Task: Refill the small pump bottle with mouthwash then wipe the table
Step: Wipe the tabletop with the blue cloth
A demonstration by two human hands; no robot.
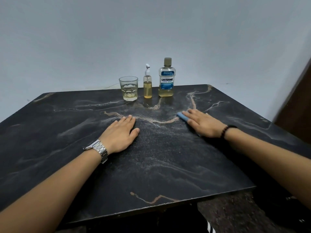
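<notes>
At the far edge of the black marbled table (151, 157) stand three things in a row. The small pump bottle (147, 84) is in the middle, upright, pump on, about half full of yellow liquid. Right of it is the capped mouthwash bottle (166, 79), with yellow liquid low in it. My right hand (203, 123) lies flat on a folded blue cloth (182, 116), pressing it to the table right of centre; most of the cloth is hidden under the palm. My left hand (119, 133) rests flat and empty on the table's middle, fingers together.
A glass tumbler (128, 88) with a little yellow liquid stands left of the pump bottle. A pale wall rises just behind the table. A dark wooden panel (299, 111) is at the right. The table's near edge shows dark floor below it.
</notes>
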